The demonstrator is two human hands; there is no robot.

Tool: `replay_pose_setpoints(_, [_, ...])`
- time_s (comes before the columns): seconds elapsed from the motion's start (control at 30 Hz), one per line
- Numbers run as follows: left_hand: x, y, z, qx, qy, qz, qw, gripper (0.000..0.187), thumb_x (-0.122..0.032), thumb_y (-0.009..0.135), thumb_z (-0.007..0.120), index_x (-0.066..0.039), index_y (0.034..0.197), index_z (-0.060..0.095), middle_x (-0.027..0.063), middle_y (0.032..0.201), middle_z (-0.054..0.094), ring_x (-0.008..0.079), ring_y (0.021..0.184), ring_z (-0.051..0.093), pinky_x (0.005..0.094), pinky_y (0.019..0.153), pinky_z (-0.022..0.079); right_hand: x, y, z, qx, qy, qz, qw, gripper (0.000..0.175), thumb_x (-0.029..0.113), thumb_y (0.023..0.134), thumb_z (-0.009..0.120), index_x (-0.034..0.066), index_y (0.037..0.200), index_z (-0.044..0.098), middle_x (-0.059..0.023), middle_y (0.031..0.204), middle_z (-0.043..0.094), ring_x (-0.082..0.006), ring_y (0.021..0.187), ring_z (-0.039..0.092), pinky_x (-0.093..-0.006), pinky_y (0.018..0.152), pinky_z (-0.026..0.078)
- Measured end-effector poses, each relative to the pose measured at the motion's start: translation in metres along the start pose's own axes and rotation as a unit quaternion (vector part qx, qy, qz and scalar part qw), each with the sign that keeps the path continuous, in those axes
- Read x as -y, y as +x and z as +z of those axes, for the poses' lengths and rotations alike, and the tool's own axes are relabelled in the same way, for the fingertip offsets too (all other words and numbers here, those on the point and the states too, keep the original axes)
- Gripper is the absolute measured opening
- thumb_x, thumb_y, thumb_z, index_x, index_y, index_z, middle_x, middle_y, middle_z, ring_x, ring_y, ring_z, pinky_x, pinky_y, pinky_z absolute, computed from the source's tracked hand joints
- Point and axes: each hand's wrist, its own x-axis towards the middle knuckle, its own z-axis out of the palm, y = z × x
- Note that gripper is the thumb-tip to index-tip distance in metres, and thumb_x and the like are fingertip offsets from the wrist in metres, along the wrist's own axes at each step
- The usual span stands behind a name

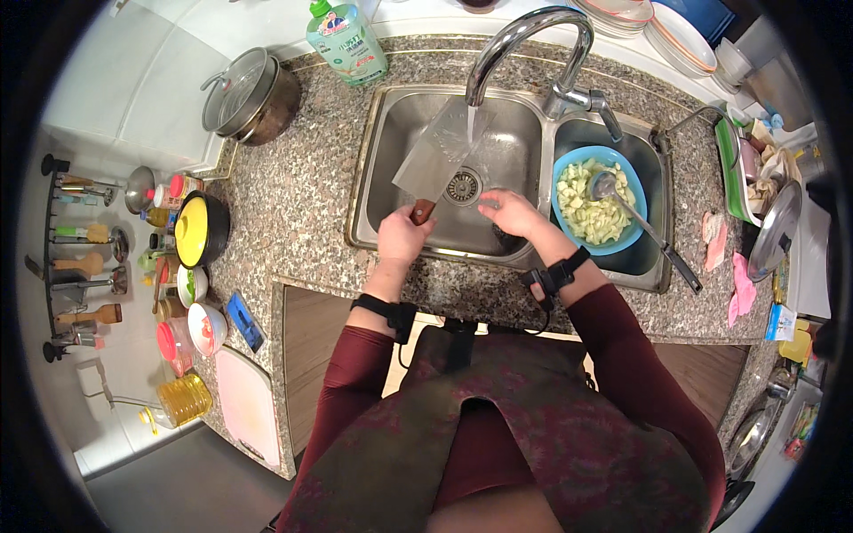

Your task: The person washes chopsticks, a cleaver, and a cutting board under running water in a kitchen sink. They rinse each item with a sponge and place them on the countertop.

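Note:
My left hand (404, 233) grips the brown wooden handle of a cleaver (433, 160) over the left basin of a steel sink (516, 166). The wide blade points away from me, and water from the chrome faucet (526, 26) splashes across its far part. Above the basin's right side, near the drain strainer (462, 188), my right hand (510, 212) holds nothing, fingers apart and slightly curled. Right of it, a blue bowl (562, 230) of chopped pale green vegetable (590, 206) stands in the right basin. A black-handled ladle (633, 216) rests in that bowl.
A green dish soap bottle (353, 50) and a lidded steel pot (276, 106) stand behind the sink to the left. Further left are a black pot with a yellow lid (194, 230), a phone (245, 323) and a pink cutting board (246, 406). Pink cloths (740, 286) lie right.

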Motion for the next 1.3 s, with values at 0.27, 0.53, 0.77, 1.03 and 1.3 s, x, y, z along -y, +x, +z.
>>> replay_pose_setpoints(0.27, [-0.04, 0.013, 0.039, -0.007, -0.206, -0.003, 0.978, 0.031, -0.026, 0.074, 0.078, -0.002, 0.09, 0.068, 0.0061, 0.071, 0.064, 0.0114, 0.063, 0.054, 0.0285, 0.064, 0.047, 0.028, -0.037, -0.04, -0.005, -0.055, -0.051, 0.997, 0.028, 0.02, 0.083, 0.064, 0.012, 0.109, 0.066, -0.0143, 0.116, 0.061, -0.034, 0.106, 0.057, -0.0398, 0.09, 0.046])
replay_pose_setpoints(0.53, [-0.016, 0.031, 0.015, -0.002, -0.06, 0.07, 0.996, 0.04, -0.034, 0.071, 0.076, 0.002, 0.088, 0.067, 0.0153, 0.072, 0.066, 0.0244, 0.062, 0.06, 0.0351, 0.066, 0.048, 0.02, -0.113, -0.088, -0.096, -0.147, -0.078, 0.981, 0.05, 0.03, 0.08, 0.068, 0.0251, 0.129, 0.055, -0.0116, 0.149, 0.033, -0.0381, 0.138, 0.028, -0.0566, 0.109, 0.025])
replay_pose_setpoints(0.77, [0.008, 0.022, -0.011, 0.119, -0.289, -0.122, 0.942, 0.024, -0.022, 0.082, 0.071, -0.001, 0.078, 0.059, 0.0024, 0.064, 0.057, 0.0126, 0.057, 0.052, 0.0271, 0.056, 0.042, -0.119, -0.217, -0.266, -0.418, -0.209, 0.127, 0.875, 0.035, 0.027, 0.083, 0.063, 0.0094, 0.114, 0.063, -0.0164, 0.109, 0.065, -0.0338, 0.104, 0.061, -0.0407, 0.088, 0.048])
replay_pose_setpoints(1.03, [0.002, 0.009, -0.035, 0.12, -0.438, -0.207, 0.867, 0.017, -0.017, 0.083, 0.071, -0.006, 0.085, 0.058, -0.0003, 0.062, 0.053, 0.0105, 0.052, 0.05, 0.0229, 0.047, 0.04, -0.272, -0.238, -0.308, -0.389, -0.255, 0.435, 0.771, 0.035, 0.028, 0.086, 0.052, 0.0109, 0.115, 0.063, -0.0175, 0.115, 0.063, -0.0373, 0.107, 0.06, -0.0452, 0.09, 0.048])
replay_pose_setpoints(1.3, [-0.007, -0.015, -0.061, 0.131, -0.555, -0.194, 0.798, 0.015, -0.015, 0.086, 0.068, -0.007, 0.083, 0.056, -0.0014, 0.06, 0.05, 0.0101, 0.052, 0.047, 0.0254, 0.052, 0.042, -0.209, -0.25, -0.308, -0.499, 0.38, 0.005, 0.779, 0.048, 0.028, 0.089, 0.05, 0.0011, 0.13, 0.049, -0.0085, 0.102, 0.064, -0.016, 0.094, 0.06, -0.0348, 0.084, 0.047])
